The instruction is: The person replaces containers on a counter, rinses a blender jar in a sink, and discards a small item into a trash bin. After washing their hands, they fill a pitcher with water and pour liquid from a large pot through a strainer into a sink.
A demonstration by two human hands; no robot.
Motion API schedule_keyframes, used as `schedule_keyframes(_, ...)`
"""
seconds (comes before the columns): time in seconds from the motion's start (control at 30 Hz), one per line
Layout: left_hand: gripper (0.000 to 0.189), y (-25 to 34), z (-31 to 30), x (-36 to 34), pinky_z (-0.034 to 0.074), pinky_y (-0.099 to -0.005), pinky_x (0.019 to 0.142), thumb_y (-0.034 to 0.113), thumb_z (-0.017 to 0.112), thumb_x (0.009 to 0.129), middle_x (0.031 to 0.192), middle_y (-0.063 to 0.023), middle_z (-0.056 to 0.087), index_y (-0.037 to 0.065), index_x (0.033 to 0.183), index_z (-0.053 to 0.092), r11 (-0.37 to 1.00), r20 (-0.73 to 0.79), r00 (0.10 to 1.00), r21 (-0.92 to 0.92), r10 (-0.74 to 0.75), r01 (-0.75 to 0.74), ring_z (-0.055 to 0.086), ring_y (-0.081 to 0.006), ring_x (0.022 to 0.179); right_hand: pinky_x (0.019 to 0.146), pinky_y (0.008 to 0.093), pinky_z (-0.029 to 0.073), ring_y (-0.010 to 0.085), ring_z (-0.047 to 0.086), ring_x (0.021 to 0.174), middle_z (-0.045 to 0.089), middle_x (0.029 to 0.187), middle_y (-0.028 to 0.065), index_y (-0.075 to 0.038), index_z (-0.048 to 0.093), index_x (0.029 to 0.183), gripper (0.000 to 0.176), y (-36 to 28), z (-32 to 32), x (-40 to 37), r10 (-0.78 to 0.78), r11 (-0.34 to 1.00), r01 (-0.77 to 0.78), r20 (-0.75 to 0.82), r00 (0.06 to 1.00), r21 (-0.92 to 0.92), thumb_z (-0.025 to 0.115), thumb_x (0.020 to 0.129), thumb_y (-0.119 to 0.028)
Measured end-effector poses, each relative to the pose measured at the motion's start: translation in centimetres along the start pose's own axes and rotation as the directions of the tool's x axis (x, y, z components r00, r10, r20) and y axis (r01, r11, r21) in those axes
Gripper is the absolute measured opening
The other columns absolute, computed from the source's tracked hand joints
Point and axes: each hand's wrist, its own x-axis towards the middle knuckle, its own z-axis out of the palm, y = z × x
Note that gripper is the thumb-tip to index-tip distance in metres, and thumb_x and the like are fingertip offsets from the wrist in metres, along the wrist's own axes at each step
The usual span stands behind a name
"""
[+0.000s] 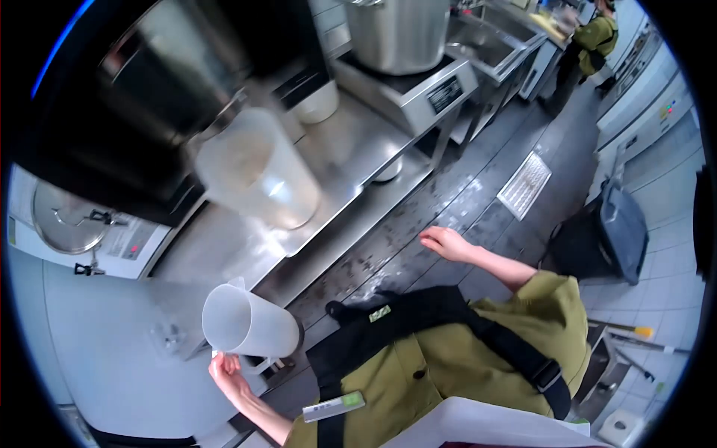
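My left hand [228, 373] is closed on a translucent plastic pitcher [261, 328] at the lower left, gripping it near the rim and the handle. The pitcher is tilted, its mouth toward the upper left, and I see no contents in it. My right hand [444, 243] is over the floor in the middle, fingers loosely curled together, with nothing visible in it. A second translucent pitcher [287, 187] stands on the steel counter [224, 250], below the tap of a dark dispensing machine [160, 82]; a brownish patch shows inside it.
A large steel pot [399, 33] sits on a burner unit [441, 86], with a sink [485, 45] beyond. Another person [590, 45] works at the far upper right. A dark bin [605, 231] is at the right; a floor drain [525, 185] lies in the wet floor.
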Motion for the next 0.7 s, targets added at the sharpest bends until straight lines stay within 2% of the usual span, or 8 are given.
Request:
schedule_keyframes(0.1,0.031,-2.1,8.0,-4.1,0.027,-0.0227,0.046,0.013,0.051,0.074,0.045,0.0034,0.025,0.01,0.049,0.032,0.987,0.186,0.981,-0.136,-0.055,0.081,0.024,-0.0078,0.041,0.071,0.0366,0.044,0.0313,0.054,0.083,0.056,0.087,0.0156,-0.001,0.054,0.092,0.028,6.2,-8.5,-3.3,0.162,0.986,-0.164,-0.047,0.986,-0.04,0.051,0.08,-0.026)
schedule_keyframes(0.2,0.031,-2.8,16.9,-6.2,0.026,-0.0227,0.047,0.014,0.049,0.076,0.045,0.0042,0.024,0.01,0.051,0.032,0.974,0.375,0.924,-0.175,-0.072,0.146,0.022,-0.0072,0.041,0.073,0.0364,0.043,0.0322,0.054,0.085,0.055,0.091,0.0174,-0.001,0.054,0.095,0.03,9.7,-17.4,-1.0,0.054,0.974,-0.09,-0.173,0.983,-0.21,0.051,0.079,-0.026)
schedule_keyframes(0.27,0.032,-3.7,23.2,-6.5,0.029,-0.0237,0.052,0.016,0.048,0.079,0.046,0.0046,0.023,0.011,0.053,0.03,0.965,0.43,0.901,-0.213,-0.047,0.152,0.022,-0.0073,0.043,0.072,0.0355,0.043,0.0308,0.054,0.085,0.055,0.089,0.017,0.0,0.054,0.093,0.029,11.1,-23.0,2.4,-0.081,0.987,0.026,-0.347,0.934,-0.159,0.051,0.079,-0.026)
schedule_keyframes(0.37,0.033,-4.8,31.6,-6.2,0.03,-0.0243,0.055,0.02,0.048,0.082,0.049,0.0047,0.022,0.013,0.055,0.029,0.957,0.279,0.955,-0.235,-0.1,0.169,0.022,-0.0072,0.046,0.072,0.0344,0.043,0.0289,0.053,0.084,0.054,0.089,0.0141,-0.002,0.055,0.091,0.028,12.4,-30.2,8.3,-0.29,0.938,0.119,-0.547,0.785,-0.326,0.051,0.079,-0.027)
schedule_keyframes(0.47,0.03,-7.2,39.1,-5.1,0.03,-0.0233,0.052,0.02,0.05,0.082,0.051,0.0045,0.023,0.012,0.057,0.035,0.98,0.273,0.962,-0.195,0.026,0.029,0.023,-0.0068,0.046,0.071,0.0358,0.043,0.0294,0.053,0.084,0.053,0.089,0.0136,-0.004,0.053,0.091,0.027,11.2,-38.1,13.8,-0.431,0.869,0.124,-0.613,0.662,-0.478,0.053,0.078,-0.027)
schedule_keyframes(0.57,0.032,-9.9,45.7,-2.3,0.03,-0.0225,0.052,0.022,0.053,0.081,0.052,0.0041,0.028,0.012,0.055,0.037,0.986,0.166,0.976,-0.116,0.142,-0.123,0.03,-0.0069,0.049,0.068,0.0368,0.044,0.0264,0.051,0.081,0.05,0.09,0.0105,-0.005,0.052,0.086,0.025,9.8,-47.0,20.8,-0.647,0.702,0.005,-0.634,0.424,-0.712,0.06,0.068,-0.021)
schedule_keyframes(0.6,0.033,-10.7,47.8,-1.2,0.03,-0.0223,0.052,0.023,0.054,0.08,0.051,0.0038,0.029,0.011,0.054,0.037,0.985,0.111,0.98,-0.074,0.166,-0.159,0.032,-0.0071,0.05,0.068,0.0359,0.043,0.0252,0.05,0.083,0.049,0.088,0.0094,-0.006,0.052,0.085,0.028,9.4,-50.3,23.3,-0.741,0.565,-0.096,-0.555,0.378,-0.82,0.063,0.064,-0.022)
schedule_keyframes(0.7,0.033,-13.3,52.3,2.4,0.031,-0.0228,0.053,0.024,0.056,0.079,0.05,0.003,0.033,0.011,0.054,0.038,0.971,-0.018,0.971,-0.006,0.239,-0.239,0.034,-0.007,0.051,0.065,0.0374,0.042,0.0245,0.051,0.082,0.051,0.087,0.0124,-0.006,0.048,0.096,0.042,10.2,-58.1,31.0,-0.742,0.321,-0.263,-0.415,0.527,-0.91,0.064,0.061,-0.023)
